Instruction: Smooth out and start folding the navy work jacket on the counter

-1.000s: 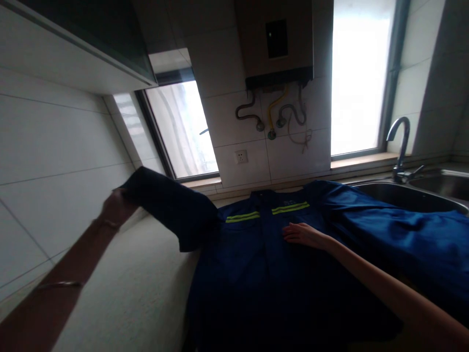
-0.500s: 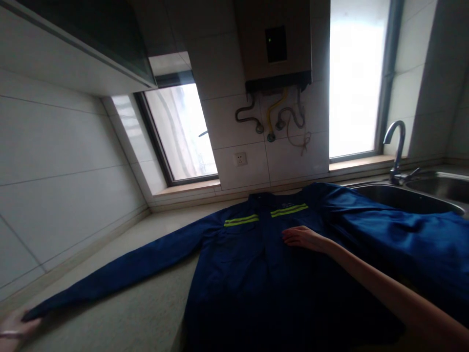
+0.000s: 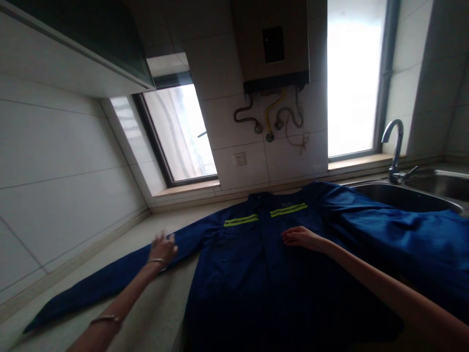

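Note:
A dark blue work jacket (image 3: pixel 234 274) with yellow-green reflective stripes lies spread face up, its collar towards the wall. One sleeve (image 3: pixel 98 276) stretches out across the counter to the left. Above the middle of that sleeve is my left hand (image 3: pixel 163 248), slightly blurred, its fingers apart and nothing held; bands circle the wrist and forearm. My right hand (image 3: pixel 303 238) rests on the jacket's chest below the right stripe, fingers extended and slightly bent. The other sleeve (image 3: pixel 399 230) runs right, past the sink's front. The jacket's lower part sinks into shadow.
A stone-coloured counter (image 3: pixel 161 303) carries the jacket. At the right are a steel sink (image 3: pixel 436 178) and a tall faucet (image 3: pixel 395 146). A water heater (image 3: pixel 273 49) with pipes hangs on the tiled wall, between two windows. A cabinet (image 3: pixel 84 54) overhangs the upper left.
My left hand has let go of the left sleeve's cuff and moved right and up, over the sleeve's middle. The cuff now lies on the counter. My right hand stays in place.

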A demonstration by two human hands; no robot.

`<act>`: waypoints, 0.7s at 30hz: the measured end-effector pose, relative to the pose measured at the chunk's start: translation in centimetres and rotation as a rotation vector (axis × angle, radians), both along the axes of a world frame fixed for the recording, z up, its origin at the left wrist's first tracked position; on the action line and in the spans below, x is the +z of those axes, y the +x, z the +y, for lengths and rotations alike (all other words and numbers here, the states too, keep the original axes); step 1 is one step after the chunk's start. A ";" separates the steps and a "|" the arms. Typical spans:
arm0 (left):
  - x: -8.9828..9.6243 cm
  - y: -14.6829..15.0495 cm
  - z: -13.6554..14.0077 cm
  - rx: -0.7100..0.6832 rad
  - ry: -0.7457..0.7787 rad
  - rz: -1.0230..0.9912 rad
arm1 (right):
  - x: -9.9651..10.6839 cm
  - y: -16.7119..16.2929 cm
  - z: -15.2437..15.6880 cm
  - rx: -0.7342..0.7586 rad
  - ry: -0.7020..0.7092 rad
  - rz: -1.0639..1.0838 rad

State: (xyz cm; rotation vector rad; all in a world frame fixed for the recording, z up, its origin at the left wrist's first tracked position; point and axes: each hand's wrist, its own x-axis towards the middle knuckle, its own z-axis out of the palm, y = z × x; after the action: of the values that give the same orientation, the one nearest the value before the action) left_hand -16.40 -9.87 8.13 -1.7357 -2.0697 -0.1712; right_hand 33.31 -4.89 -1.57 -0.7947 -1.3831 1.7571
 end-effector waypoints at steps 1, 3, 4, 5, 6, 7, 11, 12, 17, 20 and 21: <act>-1.4 2.0 1.3 -0.029 -0.067 0.036 | -0.3 0.0 0.1 -0.007 0.014 -0.010; -4.2 6.8 3.7 -0.187 -0.139 0.053 | -0.7 0.1 0.2 -0.027 0.037 -0.037; -5.4 9.2 4.6 -0.282 -0.143 0.042 | -0.8 0.0 0.1 -0.041 0.048 -0.051; -6.3 11.4 5.3 -0.379 -0.132 0.035 | -0.9 0.0 0.1 -0.057 0.058 -0.067; -7.1 13.1 5.9 -0.469 -0.128 0.028 | -0.9 -0.1 0.0 -0.075 0.068 -0.080; -7.6 14.3 6.3 -0.536 -0.144 0.016 | -0.9 -0.2 -0.1 -0.092 0.079 -0.091; -8.4 15.1 7.5 -0.541 -0.362 -0.104 | -0.4 -0.8 -0.6 -0.150 0.121 -0.124; -8.5 14.7 7.8 -0.519 -0.407 -0.133 | -0.2 -0.9 -0.7 -0.163 0.129 -0.131; -9.0 13.6 8.4 -0.517 -0.446 -0.159 | 1.0 -1.0 -1.3 -0.189 0.131 -0.149; -9.2 13.7 8.5 -0.509 -0.449 -0.162 | 2.2 0.6 -1.4 -0.266 0.179 -0.207; -9.2 13.7 8.5 -0.509 -0.448 -0.163 | 2.7 1.6 -1.3 -0.312 0.236 -0.256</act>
State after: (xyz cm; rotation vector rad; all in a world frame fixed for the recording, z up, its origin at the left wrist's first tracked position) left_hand -2.68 -1.38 -1.05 -2.5826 -1.8221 0.0069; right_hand 34.88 -6.23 1.10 -1.0657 -1.5042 1.2610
